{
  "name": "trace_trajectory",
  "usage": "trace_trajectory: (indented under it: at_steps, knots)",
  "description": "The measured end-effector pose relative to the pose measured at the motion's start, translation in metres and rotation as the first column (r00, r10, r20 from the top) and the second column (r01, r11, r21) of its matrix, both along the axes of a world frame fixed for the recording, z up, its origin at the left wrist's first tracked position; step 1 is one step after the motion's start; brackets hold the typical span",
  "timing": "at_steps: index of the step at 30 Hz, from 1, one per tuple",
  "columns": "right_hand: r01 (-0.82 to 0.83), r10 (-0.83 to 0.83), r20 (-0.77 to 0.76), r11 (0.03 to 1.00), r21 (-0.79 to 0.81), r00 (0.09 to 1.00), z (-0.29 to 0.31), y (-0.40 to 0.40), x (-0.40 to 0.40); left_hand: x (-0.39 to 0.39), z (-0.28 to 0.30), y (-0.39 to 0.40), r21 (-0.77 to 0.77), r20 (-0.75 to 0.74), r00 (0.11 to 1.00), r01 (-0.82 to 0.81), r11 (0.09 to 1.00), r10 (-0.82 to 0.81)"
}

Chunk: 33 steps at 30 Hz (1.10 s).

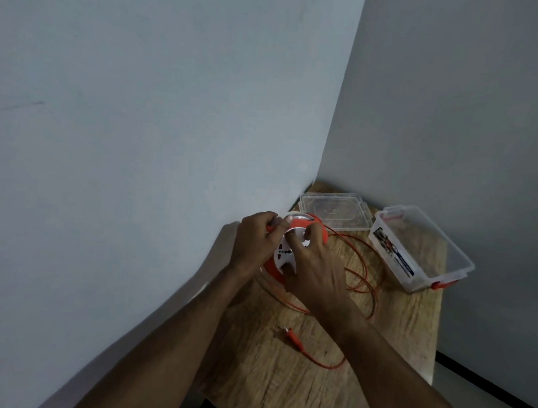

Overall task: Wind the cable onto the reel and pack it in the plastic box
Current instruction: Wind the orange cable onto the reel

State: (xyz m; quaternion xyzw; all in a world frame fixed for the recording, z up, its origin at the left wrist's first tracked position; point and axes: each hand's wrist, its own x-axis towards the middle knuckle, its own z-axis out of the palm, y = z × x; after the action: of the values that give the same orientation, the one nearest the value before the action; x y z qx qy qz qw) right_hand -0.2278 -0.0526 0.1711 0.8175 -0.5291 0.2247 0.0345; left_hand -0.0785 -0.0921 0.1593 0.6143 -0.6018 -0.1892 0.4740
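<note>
Head view: the reel (290,250), a round orange drum with a white socket face, is being held on edge over the wooden table (301,373). Its upper left rim is being gripped by the left hand (254,243), while its right side is being clasped by the right hand (314,266), fingers curled around it. Thin orange cable (363,268) is lying in loose loops right of the reel, ending in a plug (292,334) below it. Further right, the clear plastic box (449,253) is standing open, its lid (334,209) behind the reel.
</note>
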Motion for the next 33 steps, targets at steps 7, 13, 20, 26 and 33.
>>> trace_trajectory:
  at_steps: [7,13,20,26,33]
  knots:
    - [0.071,-0.121,0.278,0.98,0.185,0.953,-0.008,-0.005,-0.002,0.001,0.001,0.0,-0.062,0.036,0.999,0.002,0.998,0.0]
    - [0.198,-0.622,0.748,0.783,0.59,0.231,-0.008,-0.008,0.027,-0.011,0.004,0.003,-0.133,0.103,0.989,-0.092,0.987,0.106]
    - [-0.376,-0.877,0.418,0.479,0.793,-0.236,-0.003,-0.017,0.03,-0.004,-0.003,0.004,-0.165,0.18,0.975,-0.099,0.981,0.129]
    - [0.233,-0.278,0.618,0.96,0.155,0.735,0.01,0.017,0.004,0.01,0.0,0.001,-0.023,-0.054,0.993,-0.11,0.994,0.108]
    - [0.116,-0.119,0.049,0.991,0.065,0.992,-0.001,0.005,0.007,0.003,0.006,-0.002,0.027,-0.11,0.994,-0.015,1.0,0.018]
